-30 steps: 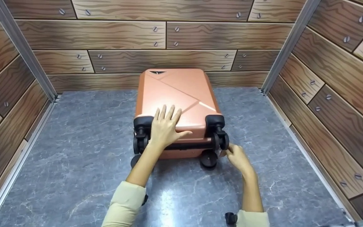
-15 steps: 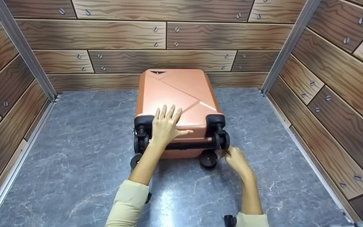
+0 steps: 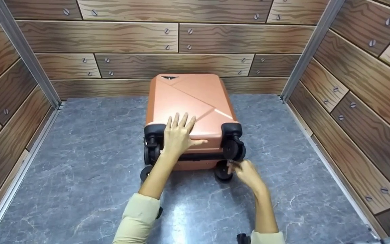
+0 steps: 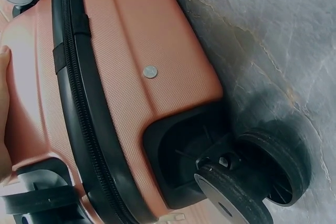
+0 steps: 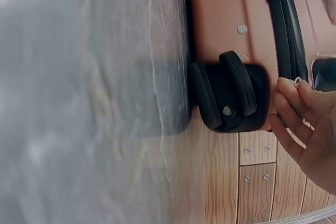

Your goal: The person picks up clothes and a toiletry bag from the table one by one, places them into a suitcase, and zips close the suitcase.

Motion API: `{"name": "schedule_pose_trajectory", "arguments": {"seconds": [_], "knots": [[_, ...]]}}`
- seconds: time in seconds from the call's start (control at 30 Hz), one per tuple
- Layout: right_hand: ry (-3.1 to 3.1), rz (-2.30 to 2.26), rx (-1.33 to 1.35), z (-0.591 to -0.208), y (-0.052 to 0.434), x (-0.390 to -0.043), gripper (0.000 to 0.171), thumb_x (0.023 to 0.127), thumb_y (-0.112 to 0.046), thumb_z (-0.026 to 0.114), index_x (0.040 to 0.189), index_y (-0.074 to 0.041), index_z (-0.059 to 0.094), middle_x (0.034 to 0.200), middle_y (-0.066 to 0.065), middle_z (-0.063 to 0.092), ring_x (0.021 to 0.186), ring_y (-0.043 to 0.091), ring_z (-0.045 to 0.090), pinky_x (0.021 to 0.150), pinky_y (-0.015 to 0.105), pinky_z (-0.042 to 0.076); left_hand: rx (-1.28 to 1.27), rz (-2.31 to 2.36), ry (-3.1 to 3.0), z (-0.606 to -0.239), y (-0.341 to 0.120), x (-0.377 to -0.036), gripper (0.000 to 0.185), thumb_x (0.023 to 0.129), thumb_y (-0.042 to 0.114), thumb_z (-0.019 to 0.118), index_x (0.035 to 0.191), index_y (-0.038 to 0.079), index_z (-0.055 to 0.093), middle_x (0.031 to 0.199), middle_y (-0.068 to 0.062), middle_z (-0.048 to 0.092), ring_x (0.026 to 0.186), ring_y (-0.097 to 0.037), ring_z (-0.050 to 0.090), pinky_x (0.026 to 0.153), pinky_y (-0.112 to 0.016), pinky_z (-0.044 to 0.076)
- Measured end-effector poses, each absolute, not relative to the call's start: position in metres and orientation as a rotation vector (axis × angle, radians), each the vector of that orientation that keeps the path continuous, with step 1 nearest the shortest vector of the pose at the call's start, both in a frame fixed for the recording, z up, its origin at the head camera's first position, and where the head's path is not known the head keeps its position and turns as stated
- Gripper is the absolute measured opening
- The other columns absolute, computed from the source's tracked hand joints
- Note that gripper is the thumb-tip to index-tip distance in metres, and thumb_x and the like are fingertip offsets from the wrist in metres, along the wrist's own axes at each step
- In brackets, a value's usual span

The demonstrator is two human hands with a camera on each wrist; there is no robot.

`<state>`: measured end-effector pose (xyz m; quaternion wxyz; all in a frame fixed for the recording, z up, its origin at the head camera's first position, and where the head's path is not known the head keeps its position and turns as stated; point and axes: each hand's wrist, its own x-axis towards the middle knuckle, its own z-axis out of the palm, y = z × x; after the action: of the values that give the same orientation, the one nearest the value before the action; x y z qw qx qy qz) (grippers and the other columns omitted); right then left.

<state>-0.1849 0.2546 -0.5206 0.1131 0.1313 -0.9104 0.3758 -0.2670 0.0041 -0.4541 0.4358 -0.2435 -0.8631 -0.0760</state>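
Note:
A copper-orange hard suitcase [image 3: 188, 98] lies flat on the grey marble floor [image 3: 90, 142], its black wheels toward me. My left hand [image 3: 178, 134] presses flat on the top shell near the wheel end, fingers straight and spread. Its edge [image 4: 4, 103] shows beside the shell in the left wrist view. My right hand [image 3: 235, 167] is at the near right corner, between the upper wheel [image 3: 234, 149] and the lower wheel [image 3: 222, 171]. There its fingertips pinch a small metal zipper pull [image 5: 297, 82] on the black zipper band [image 5: 286, 24].
Wood-patterned walls with screw heads [image 3: 178, 37] close in the floor at the back and on both sides. Metal corner posts [image 3: 22, 54] stand at the back corners. Bare floor lies left, right and in front of the suitcase. Another twin wheel [image 4: 252, 182] rests near the floor.
My right hand has slid left along the suitcase's near edge, from outside the right wheel to between the two right wheels. The upper right wheel has swivelled. My left hand has stayed put.

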Motion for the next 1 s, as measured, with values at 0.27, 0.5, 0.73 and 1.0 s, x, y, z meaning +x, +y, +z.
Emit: {"name": "schedule_pose_trajectory", "arguments": {"seconds": [0.27, 0.5, 0.73, 1.0], "knots": [[-2.646, 1.088, 0.433, -0.521, 0.249, -0.183, 0.01, 0.086, -0.003, 0.059, 0.078, -0.007, 0.065, 0.063, -0.007, 0.061, 0.063, 0.013, 0.059, 0.065, 0.035, 0.047, -0.612, -0.193, -2.14, -0.455, 0.006, -0.268, 0.084, 0.057, 0.077, 0.059, 0.114, 0.015, 0.067, 0.115, -0.012, 0.061, 0.108, -0.037, 0.053, 0.093, -0.049, 0.038], [-2.69, 1.066, 0.466, -0.519, 0.237, -0.183, 0.01, 0.089, -0.006, 0.058, 0.081, -0.008, 0.063, 0.062, -0.009, 0.059, 0.062, 0.01, 0.058, 0.066, 0.034, 0.047, -0.601, -0.184, -2.151, -0.455, 0.007, -0.267, 0.085, 0.057, 0.078, 0.058, 0.114, 0.016, 0.066, 0.116, -0.011, 0.061, 0.108, -0.037, 0.053, 0.094, -0.049, 0.038], [-2.744, 0.974, 0.63, -0.516, 0.212, -0.187, 0.008, 0.091, -0.011, 0.055, 0.085, -0.01, 0.06, 0.064, -0.012, 0.059, 0.062, 0.012, 0.059, 0.065, 0.035, 0.046, -0.609, -0.209, -2.129, -0.455, 0.006, -0.266, 0.084, 0.056, 0.077, 0.06, 0.113, 0.015, 0.067, 0.115, -0.012, 0.061, 0.108, -0.037, 0.054, 0.094, -0.049, 0.038], [-2.727, 1.183, 0.613, -0.519, 0.207, -0.189, 0.011, 0.093, -0.01, 0.053, 0.086, -0.006, 0.06, 0.065, -0.008, 0.059, 0.063, 0.018, 0.06, 0.061, 0.029, 0.048, -0.702, -0.222, -2.317, -0.448, -0.002, -0.26, 0.084, 0.067, 0.072, 0.057, 0.125, 0.012, 0.058, 0.128, -0.013, 0.052, 0.119, -0.038, 0.043, 0.101, -0.05, 0.028]]}}
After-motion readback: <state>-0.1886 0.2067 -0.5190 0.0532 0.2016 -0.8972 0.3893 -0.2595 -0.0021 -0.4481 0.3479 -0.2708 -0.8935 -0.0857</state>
